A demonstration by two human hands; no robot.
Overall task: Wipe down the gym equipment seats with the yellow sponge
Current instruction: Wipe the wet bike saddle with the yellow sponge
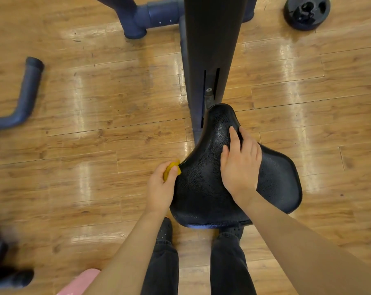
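While R hand [241,165] braces seat [203,188], L hand [161,188] grips sponge [172,169].

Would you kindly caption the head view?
Left hand wipes saddle edge with sponge; right hand steadies it.

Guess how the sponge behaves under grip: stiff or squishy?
Probably squishy: the sponge looks bunched inside the left hand. Likely light, since few fingers hold it. It should conform to the seat edge it touches.

Gym, exercise machine saddle [233,173], weight plate [307,12], wooden floor [95,145]
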